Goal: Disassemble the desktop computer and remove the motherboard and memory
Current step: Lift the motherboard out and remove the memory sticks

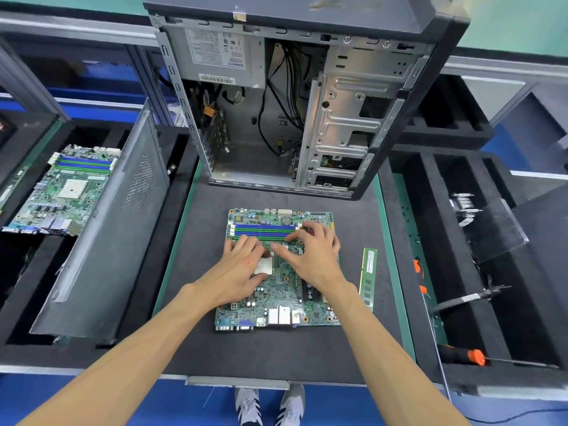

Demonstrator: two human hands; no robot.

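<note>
Motherboard (278,290) out of the case, flat on the worktop (196,241); both hands on its memory-slot end.

Left hand (238,269) rests fingers spread over the processor area, holding nothing; right hand (310,253) fingers bent at the slot latch, grip unclear. Board looks stiff, light, fragile: hold by the edges. Long axis runs away from the person, ports nearest them. Memory stick (368,278) lies just right, parallel. Open case (295,96) behind, side panel (104,229) left, screwdriver (473,357) right.
</note>
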